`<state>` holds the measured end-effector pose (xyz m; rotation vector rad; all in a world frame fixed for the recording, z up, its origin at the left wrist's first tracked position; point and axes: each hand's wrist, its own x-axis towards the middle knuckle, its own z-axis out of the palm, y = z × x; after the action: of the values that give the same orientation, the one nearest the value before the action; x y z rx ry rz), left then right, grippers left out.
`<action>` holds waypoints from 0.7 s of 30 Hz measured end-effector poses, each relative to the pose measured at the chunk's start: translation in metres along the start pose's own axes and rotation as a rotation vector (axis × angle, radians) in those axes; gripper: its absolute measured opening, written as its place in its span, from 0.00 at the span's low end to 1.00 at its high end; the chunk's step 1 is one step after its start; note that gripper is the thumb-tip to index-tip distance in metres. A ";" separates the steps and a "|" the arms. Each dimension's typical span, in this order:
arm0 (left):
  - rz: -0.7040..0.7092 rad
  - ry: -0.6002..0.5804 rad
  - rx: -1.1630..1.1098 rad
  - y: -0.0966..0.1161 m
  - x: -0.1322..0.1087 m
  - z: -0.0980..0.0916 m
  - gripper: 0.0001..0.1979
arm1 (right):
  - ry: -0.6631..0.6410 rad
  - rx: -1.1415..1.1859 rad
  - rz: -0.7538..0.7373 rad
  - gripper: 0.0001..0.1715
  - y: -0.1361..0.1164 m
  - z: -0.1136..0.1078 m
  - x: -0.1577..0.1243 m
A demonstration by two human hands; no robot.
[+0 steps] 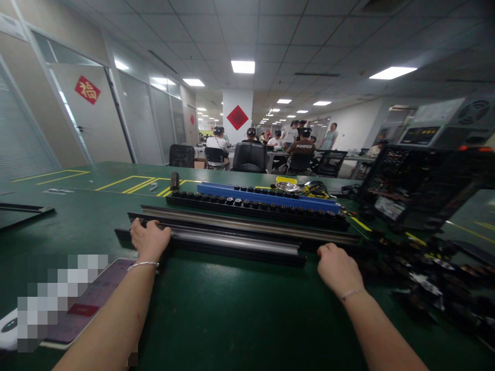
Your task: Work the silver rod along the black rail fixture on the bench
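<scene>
Several long black channel rails lie side by side across the table in front of me. The nearest rail (pixel 232 243) has a shiny metal strip along it. Behind it another black rail (pixel 247 222) also shows a metal strip. My left hand (pixel 150 241) is closed over the rails' left end, fingers bent over the black edge. My right hand (pixel 341 269) is curled at the right, just past the nearest rail's end and against the longer rail behind; its fingertips are partly hidden.
Farther back are a black strip of small round parts (pixel 255 205) and a blue rail (pixel 266 196). At right stand an opened computer case (pixel 410 180) and a dark heap of parts (pixel 436 278). A phone (pixel 91 304) lies at left. People (pixel 301 144) sit and stand in the background.
</scene>
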<state>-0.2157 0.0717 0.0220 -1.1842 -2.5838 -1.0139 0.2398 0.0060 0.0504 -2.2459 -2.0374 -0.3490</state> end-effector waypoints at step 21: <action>-0.039 0.022 -0.055 -0.013 0.021 0.009 0.22 | 0.056 0.201 -0.443 0.26 -0.051 0.022 -0.014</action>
<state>-0.2381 0.0843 0.0156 -1.1332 -2.5873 -1.1067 0.1904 0.0030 0.0216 -1.6435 -2.4046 -0.2194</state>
